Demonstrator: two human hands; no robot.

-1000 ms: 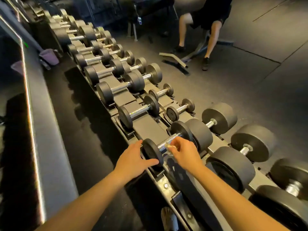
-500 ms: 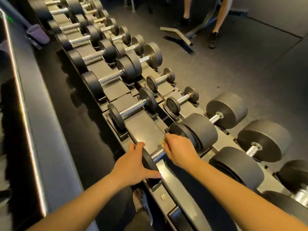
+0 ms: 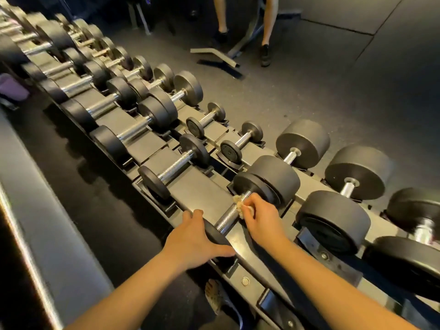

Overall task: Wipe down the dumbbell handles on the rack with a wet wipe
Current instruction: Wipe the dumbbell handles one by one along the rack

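The left hand (image 3: pixel 190 244) grips the near plate of a small black-ended dumbbell (image 3: pixel 250 186) lying on the long black metal rack (image 3: pixel 197 186); the right hand (image 3: pixel 262 220) pinches a crumpled off-white wet wipe (image 3: pixel 239 202) against its knurled chrome handle (image 3: pixel 227 217); bigger black dumbbells (image 3: pixel 333 217) sit just beside.

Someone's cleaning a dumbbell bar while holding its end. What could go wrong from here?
The left hand grips the dumbbell's near head; if it rolls, fingers might get pinched against the rack. The right hand works the wet wipe beside the far head, so knuckles could knock it. The wipe is bunched small, so parts of the handle may be missed.
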